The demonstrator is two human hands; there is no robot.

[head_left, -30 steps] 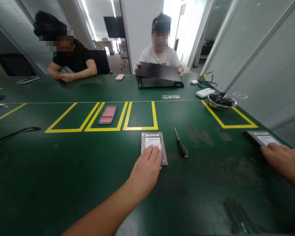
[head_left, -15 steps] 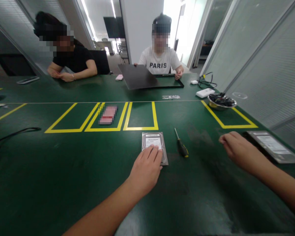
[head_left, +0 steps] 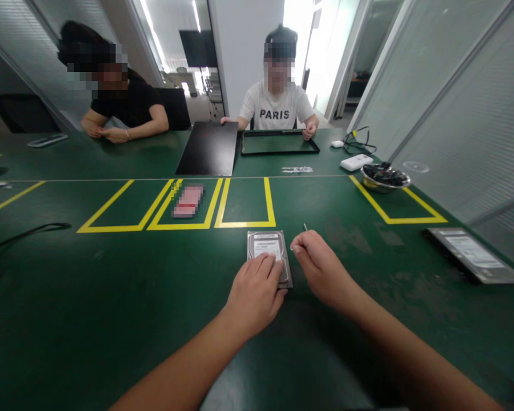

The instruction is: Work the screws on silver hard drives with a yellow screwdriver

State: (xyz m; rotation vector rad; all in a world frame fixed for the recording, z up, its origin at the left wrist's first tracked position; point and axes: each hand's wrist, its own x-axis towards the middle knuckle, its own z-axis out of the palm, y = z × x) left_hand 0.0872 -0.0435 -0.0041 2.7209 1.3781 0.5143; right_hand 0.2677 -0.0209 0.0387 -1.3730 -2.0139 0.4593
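A silver hard drive (head_left: 265, 237) with a white label lies flat on the green table. My left hand (head_left: 259, 285) rests on its lower part, fingers across the top and the thumb along the near right edge. Just right of the drive, my right hand (head_left: 321, 265) is closed in a pinch; whatever its fingertips may hold is too small to make out. Only the shaft tip of a screwdriver (head_left: 305, 227) shows beyond that hand, which covers the rest of the tool.
Yellow tape frames (head_left: 245, 224) mark the table, one around a blurred pink item (head_left: 189, 201). To the right are a larger drive (head_left: 475, 251) and a metal bowl (head_left: 385, 180) of dark parts. Opposite, a person holds a black panel (head_left: 209, 148) beside a black frame (head_left: 278, 152).
My right hand has swung left from near the larger drive to beside the hard drive, over the screwdriver. Across the table, the person has moved the black panel left off the frame.
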